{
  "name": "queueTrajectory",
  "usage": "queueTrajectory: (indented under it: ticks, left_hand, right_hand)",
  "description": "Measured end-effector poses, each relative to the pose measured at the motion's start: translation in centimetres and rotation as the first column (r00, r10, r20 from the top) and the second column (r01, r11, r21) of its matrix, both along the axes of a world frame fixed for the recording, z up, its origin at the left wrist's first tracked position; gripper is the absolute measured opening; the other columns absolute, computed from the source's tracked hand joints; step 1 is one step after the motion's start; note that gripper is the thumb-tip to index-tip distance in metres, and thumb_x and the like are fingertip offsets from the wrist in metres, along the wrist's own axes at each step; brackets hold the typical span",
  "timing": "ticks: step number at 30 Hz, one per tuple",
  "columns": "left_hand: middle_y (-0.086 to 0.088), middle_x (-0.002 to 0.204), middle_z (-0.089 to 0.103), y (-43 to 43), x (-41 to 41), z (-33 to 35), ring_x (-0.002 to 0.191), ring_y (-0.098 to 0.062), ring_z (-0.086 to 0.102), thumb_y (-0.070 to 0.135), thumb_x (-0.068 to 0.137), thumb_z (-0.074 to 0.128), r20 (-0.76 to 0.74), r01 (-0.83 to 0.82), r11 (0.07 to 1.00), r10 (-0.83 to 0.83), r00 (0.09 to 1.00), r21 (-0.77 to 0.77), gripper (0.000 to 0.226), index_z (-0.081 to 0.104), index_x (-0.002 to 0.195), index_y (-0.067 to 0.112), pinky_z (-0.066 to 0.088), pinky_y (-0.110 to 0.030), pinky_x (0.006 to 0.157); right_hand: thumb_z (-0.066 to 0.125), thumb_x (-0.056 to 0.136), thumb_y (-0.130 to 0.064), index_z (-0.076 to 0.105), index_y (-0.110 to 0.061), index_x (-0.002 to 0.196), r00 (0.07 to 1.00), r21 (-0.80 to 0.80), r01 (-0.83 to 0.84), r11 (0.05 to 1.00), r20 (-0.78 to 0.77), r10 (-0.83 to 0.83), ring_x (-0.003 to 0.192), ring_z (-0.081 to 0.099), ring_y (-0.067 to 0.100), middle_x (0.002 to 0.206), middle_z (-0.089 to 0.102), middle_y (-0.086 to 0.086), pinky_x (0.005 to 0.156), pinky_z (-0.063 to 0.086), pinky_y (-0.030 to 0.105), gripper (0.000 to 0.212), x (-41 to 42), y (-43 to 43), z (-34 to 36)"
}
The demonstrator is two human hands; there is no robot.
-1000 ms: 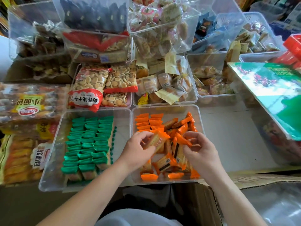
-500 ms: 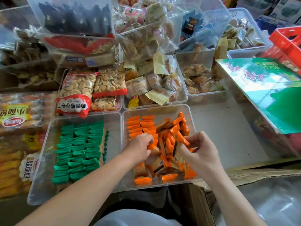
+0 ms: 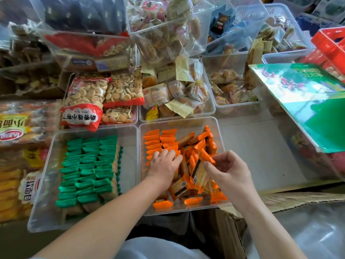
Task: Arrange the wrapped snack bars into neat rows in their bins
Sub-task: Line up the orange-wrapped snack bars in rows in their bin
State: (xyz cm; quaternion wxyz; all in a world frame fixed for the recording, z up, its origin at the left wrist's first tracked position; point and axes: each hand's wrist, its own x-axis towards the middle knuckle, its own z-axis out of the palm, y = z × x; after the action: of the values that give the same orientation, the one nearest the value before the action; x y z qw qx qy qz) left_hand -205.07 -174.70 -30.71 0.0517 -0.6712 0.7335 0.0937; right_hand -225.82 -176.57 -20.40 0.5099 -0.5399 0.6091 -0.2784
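- The middle bin [image 3: 179,120] holds orange bars [image 3: 168,137]: neat rows far left, a messy pile right.
- The left bin [image 3: 46,184] holds green bars [image 3: 89,165] in rows.
- The left hand [image 3: 164,168] lies flat on the orange rows, fingers straight.
- The right hand [image 3: 231,172] pinches one orange bar [image 3: 200,174] over the pile.

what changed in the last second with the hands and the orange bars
The left hand came down and to the left from above the loose pile onto the neat rows. It now presses on them with flat fingers, and what it held is no longer seen in its grip. The right hand stayed at the pile and pinches an upright bar. The green bars stayed in their rows.
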Motion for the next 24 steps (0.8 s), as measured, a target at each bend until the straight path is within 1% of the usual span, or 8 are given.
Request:
queueTrajectory:
  ticks: [3, 6, 8, 11, 14, 16, 20, 24]
  left_hand:
    - [0.004, 0.131, 0.050, 1.0, -0.6, 2.5, 0.120, -0.020, 0.048, 0.014, 0.095, 0.064, -0.289, -0.135, 0.984, 0.096, 0.952, -0.116, 0.045, 0.054, 0.137, 0.025, 0.041, -0.033, 0.099]
    - [0.016, 0.119, 0.054, 3.2, -2.5, 6.5, 0.106, -0.003, 0.054, 0.032, 0.087, 0.077, -0.706, -0.194, 0.979, 0.175, 0.686, 0.054, 0.040, 0.057, 0.122, 0.031, 0.049, -0.020, 0.088]
    - [0.020, 0.112, 0.058, 4.3, -3.7, 7.9, 0.100, 0.000, 0.059, 0.042, 0.077, 0.084, -0.765, -0.219, 0.958, 0.281, 0.580, 0.186, 0.050, 0.055, 0.117, 0.037, 0.051, -0.019, 0.081]
    - [0.018, 0.093, 0.069, 4.6, -3.5, 8.4, 0.083, 0.003, 0.065, 0.035, 0.084, 0.081, -0.809, -0.439, 0.871, 0.416, 0.417, 0.221, 0.033, 0.054, 0.103, 0.039, 0.048, -0.014, 0.065]
    - [0.007, 0.100, 0.075, 5.0, -1.9, 8.4, 0.093, -0.007, 0.073, 0.023, 0.088, 0.084, -0.882, -0.425, 0.821, 0.461, 0.096, 0.383, 0.029, 0.063, 0.108, 0.029, 0.059, -0.023, 0.081]
    - [0.001, 0.107, 0.078, 5.5, -1.0, 8.6, 0.102, -0.013, 0.075, 0.009, 0.087, 0.083, -0.878, -0.367, 0.811, 0.478, -0.036, 0.456, 0.032, 0.067, 0.112, 0.020, 0.059, -0.029, 0.088]
    - [-0.003, 0.112, 0.078, 5.9, -0.2, 8.4, 0.108, -0.019, 0.074, 0.004, 0.091, 0.078, -0.865, -0.324, 0.807, 0.492, -0.094, 0.494, 0.030, 0.070, 0.116, 0.018, 0.059, -0.039, 0.095]
    - [-0.003, 0.115, 0.078, 5.6, -0.3, 8.7, 0.110, -0.021, 0.073, 0.004, 0.093, 0.077, -0.874, -0.310, 0.821, 0.479, -0.081, 0.479, 0.032, 0.071, 0.120, 0.019, 0.058, -0.044, 0.099]
  right_hand:
    - [0.082, 0.085, -0.025, 0.064, -0.024, 0.087, 0.995, -0.067, -0.022, 0.997, -0.103, 0.015, 0.070, 0.066, 0.005, 0.078, 0.070, -0.011, 0.061, 0.055, 0.024, 0.019, 0.4, 0.2, -0.1]
    - [0.083, 0.085, -0.028, 0.059, -0.028, 0.086, 0.980, -0.139, -0.063, 0.988, -0.198, 0.034, 0.073, 0.067, 0.008, 0.077, 0.069, -0.010, 0.066, 0.060, 0.036, 0.024, 1.5, 0.8, -0.1]
    - [0.085, 0.083, -0.032, 0.057, -0.029, 0.086, 0.969, -0.144, -0.091, 0.985, -0.240, 0.055, 0.073, 0.067, 0.011, 0.079, 0.068, -0.008, 0.066, 0.060, 0.037, 0.029, 2.6, 1.2, 0.2]
    - [0.090, 0.077, -0.029, 0.062, -0.029, 0.090, 0.979, -0.122, -0.151, 0.981, -0.156, 0.131, 0.074, 0.069, 0.008, 0.081, 0.070, -0.009, 0.064, 0.059, 0.028, 0.032, 3.3, 1.6, 0.8]
    - [0.087, 0.082, -0.020, 0.068, -0.025, 0.109, 0.979, -0.099, -0.181, 0.978, 0.072, 0.189, 0.087, 0.072, 0.005, 0.099, 0.075, -0.011, 0.072, 0.059, 0.022, 0.034, 2.7, 1.5, 1.6]
    - [0.077, 0.090, -0.010, 0.070, -0.028, 0.111, 0.984, -0.122, -0.149, 0.981, 0.079, 0.159, 0.090, 0.070, 0.005, 0.105, 0.075, -0.009, 0.076, 0.057, 0.023, 0.029, 2.0, 1.0, 1.6]
    - [0.064, 0.097, -0.002, 0.072, -0.033, 0.115, 0.978, -0.029, -0.207, 0.978, 0.025, 0.208, 0.096, 0.071, 0.007, 0.105, 0.077, -0.013, 0.084, 0.062, 0.034, 0.037, 1.5, 0.5, 0.9]
    - [0.074, 0.094, -0.017, 0.070, -0.031, 0.124, 0.950, -0.010, -0.313, 0.950, 0.004, 0.313, 0.094, 0.071, 0.006, 0.099, 0.077, -0.014, 0.084, 0.062, 0.034, 0.033, 1.3, 0.5, 0.7]
